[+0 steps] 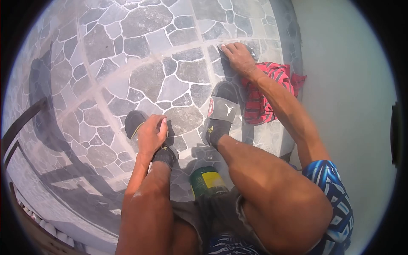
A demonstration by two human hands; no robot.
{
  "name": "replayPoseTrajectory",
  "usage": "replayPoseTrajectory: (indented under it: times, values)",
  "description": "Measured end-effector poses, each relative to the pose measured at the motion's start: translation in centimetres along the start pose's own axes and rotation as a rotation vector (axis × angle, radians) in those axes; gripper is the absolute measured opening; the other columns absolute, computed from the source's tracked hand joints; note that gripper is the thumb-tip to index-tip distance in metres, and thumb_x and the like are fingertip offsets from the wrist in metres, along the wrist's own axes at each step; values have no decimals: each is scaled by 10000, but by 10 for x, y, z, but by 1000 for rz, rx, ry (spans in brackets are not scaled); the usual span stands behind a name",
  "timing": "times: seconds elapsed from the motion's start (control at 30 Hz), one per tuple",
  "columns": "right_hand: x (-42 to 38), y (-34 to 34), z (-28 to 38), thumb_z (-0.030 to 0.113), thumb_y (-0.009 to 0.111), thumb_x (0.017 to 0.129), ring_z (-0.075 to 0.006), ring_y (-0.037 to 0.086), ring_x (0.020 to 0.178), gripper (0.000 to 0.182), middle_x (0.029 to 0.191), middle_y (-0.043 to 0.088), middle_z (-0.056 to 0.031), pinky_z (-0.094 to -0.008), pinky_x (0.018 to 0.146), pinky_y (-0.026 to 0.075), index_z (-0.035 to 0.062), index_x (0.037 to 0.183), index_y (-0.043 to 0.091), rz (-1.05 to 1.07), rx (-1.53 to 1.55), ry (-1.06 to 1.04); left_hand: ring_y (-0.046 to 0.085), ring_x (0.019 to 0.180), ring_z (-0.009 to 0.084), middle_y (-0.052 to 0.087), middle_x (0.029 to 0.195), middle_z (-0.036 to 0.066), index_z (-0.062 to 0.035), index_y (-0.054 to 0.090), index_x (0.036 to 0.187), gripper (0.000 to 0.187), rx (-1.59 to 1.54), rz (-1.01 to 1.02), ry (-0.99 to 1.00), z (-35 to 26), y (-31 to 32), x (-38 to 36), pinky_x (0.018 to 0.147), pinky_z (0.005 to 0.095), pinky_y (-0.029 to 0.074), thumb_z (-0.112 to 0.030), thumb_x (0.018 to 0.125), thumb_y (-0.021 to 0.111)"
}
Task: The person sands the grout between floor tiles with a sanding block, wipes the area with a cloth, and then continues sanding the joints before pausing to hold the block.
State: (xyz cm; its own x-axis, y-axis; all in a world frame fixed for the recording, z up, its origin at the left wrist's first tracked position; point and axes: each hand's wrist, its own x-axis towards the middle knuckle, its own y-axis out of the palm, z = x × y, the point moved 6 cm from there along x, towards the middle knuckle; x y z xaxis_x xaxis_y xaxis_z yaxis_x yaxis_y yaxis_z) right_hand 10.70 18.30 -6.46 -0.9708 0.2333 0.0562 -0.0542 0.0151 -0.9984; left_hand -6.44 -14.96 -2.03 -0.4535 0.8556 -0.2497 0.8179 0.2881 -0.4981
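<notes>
My left hand [152, 132] hangs over my left slipper [135, 123], its fingers bent together and nothing visible in them. Farther forward, my right hand [240, 57] is low at the stone-patterned floor [146, 20], fingers curled down. A thin dark edge shows by its fingertips, but whether that is a tool or a shadow I cannot make out. Something small and shiny [253, 53] sits just right of the knuckles, partly hidden. Below my right wrist lies a crumpled red and black striped cloth [259, 104], next to my right slipper [224, 106].
A green tub with a yellow label [212, 179] stands between my legs. Along the right runs a pale smooth wall [340, 106]. At the left edge are dark curved bars [21, 121] and a low white ledge [55, 204]. Pale joints cross the floor.
</notes>
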Motion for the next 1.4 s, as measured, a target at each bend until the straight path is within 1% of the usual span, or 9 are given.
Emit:
replayPoseTrajectory:
  times: [0.2, 0.4, 0.5, 0.73, 0.9, 1.03, 1.13, 1.27, 1.4]
  values:
    - [6, -4, -6, 58, 589, 799, -294, 585, 987, 432, 1073, 612, -102, -403, 902, 489, 26, 1230, 605, 33, 22, -5, 657, 661, 249, 667, 811, 102, -47, 696, 974, 100, 58, -37, 68, -3, 1, 1, 619, 329, 502, -84, 885, 669]
    - [46, -19, -60, 18, 593, 838, -349, 643, 981, 324, 1054, 673, -152, -412, 849, 511, 63, 1142, 697, 317, 342, 206, 660, 688, 260, 667, 826, 111, -45, 694, 971, 96, 28, -38, 39, 1, -2, -1, 628, 336, 505, -73, 884, 668]
    - [82, -26, -93, 36, 602, 857, -367, 662, 947, 233, 989, 712, -168, -427, 831, 512, 45, 1053, 727, 527, 317, 68, 659, 691, 260, 664, 829, 114, -42, 691, 974, 98, 8, -35, 19, 2, 1, -1, 632, 337, 505, -68, 883, 665]
    - [107, -9, -83, 48, 630, 783, -370, 676, 919, 276, 991, 720, -187, -421, 816, 524, 31, 1043, 722, 657, 409, 70, 647, 678, 260, 650, 814, 110, -47, 690, 978, 100, 22, -4, 24, 2, -3, 1, 626, 340, 498, -65, 883, 661]
    - [110, -7, -78, 54, 626, 803, -327, 700, 892, 276, 968, 738, -156, -400, 799, 539, 54, 1058, 731, 648, 368, 70, 643, 673, 252, 648, 810, 107, -44, 690, 978, 97, 8, -4, -4, 1, -2, 1, 622, 334, 494, -68, 890, 656]
    - [115, -14, -102, 112, 671, 811, -340, 699, 922, 332, 984, 736, -181, -400, 846, 533, 28, 1129, 712, 667, 615, 307, 645, 672, 244, 651, 811, 104, -37, 689, 979, 97, 15, -5, 33, 0, -3, -4, 615, 332, 495, -68, 894, 654]
    - [102, -7, -81, 100, 652, 831, -277, 712, 869, 330, 965, 744, -159, -365, 804, 545, 30, 1148, 711, 602, 357, 48, 646, 667, 242, 653, 813, 104, -34, 689, 981, 97, 9, -15, 30, 0, -2, 3, 611, 329, 496, -68, 896, 655]
    - [108, -17, -104, 94, 642, 847, -281, 704, 829, 317, 948, 742, -156, -377, 776, 541, 10, 1148, 695, 664, 700, 423, 648, 665, 242, 656, 814, 105, -36, 690, 981, 96, 1, 1, -5, 1, -4, 1, 612, 327, 499, -68, 897, 656]
    - [100, -19, -75, 98, 647, 835, -274, 699, 841, 337, 955, 737, -172, -368, 786, 535, -14, 1150, 690, 621, 445, 91, 652, 667, 238, 659, 817, 103, -39, 693, 982, 97, 5, 15, -27, 0, -2, 2, 614, 327, 501, -66, 895, 658]
